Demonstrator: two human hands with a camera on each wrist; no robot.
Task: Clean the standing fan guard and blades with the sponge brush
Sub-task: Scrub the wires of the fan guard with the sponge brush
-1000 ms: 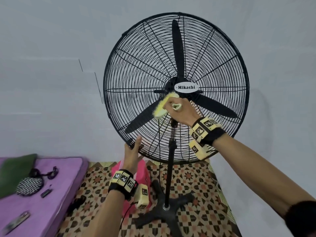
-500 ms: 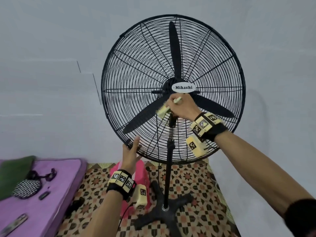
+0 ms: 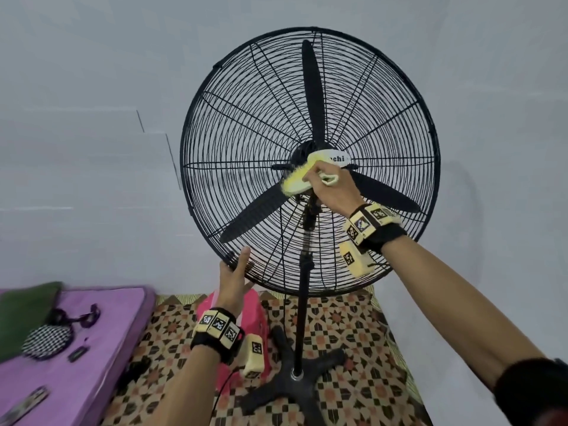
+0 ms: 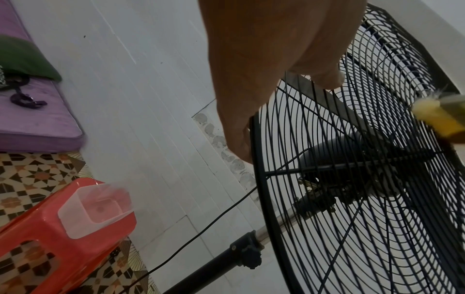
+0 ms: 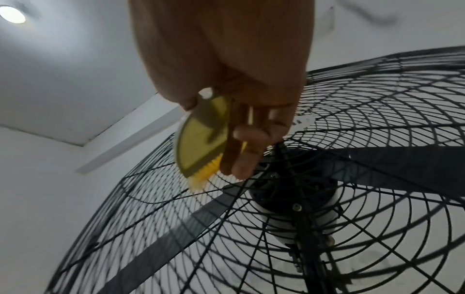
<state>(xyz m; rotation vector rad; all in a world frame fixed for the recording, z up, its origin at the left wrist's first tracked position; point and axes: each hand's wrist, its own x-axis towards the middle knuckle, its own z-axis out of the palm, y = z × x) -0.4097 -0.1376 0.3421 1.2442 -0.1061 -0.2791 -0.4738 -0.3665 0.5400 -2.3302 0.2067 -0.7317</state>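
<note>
Fan guard (image 3: 246, 124), a black wire cage on a black stand (image 3: 302, 302), faces the camera before a pale wall, its three blades (image 3: 312, 87) behind the wires.

At far left a purple mattress (image 3: 101, 339) carries a green cushion (image 3: 21, 305), a checkered round object (image 3: 46, 341) and dark sunglasses (image 3: 76, 316). Next to it, on the patterned floor (image 3: 347, 330), stands a red plastic stool (image 4: 42, 234); on its seat sits a clear plastic container (image 4: 98, 208), in which nothing can be made out.

The left hand (image 3: 233, 278) reaches up to the lower left rim of the guard. Its fingers lie fairly straight along the rim, the thumb resting on the wires in the left wrist view; whether any finger hooks behind the rim cannot be told.

Further right, the right hand (image 3: 335, 192) grips the sponge brush (image 3: 299, 181), fingers (image 5: 241, 159) curled round its yellow-green back, the loop at its end sticking out above the knuckles. The brush is pressed against the front of the guard just left of and below the centre badge (image 3: 339, 159), partly covering the badge's lettering, with its yellow bristles against the wires over the lower left blade.
</note>
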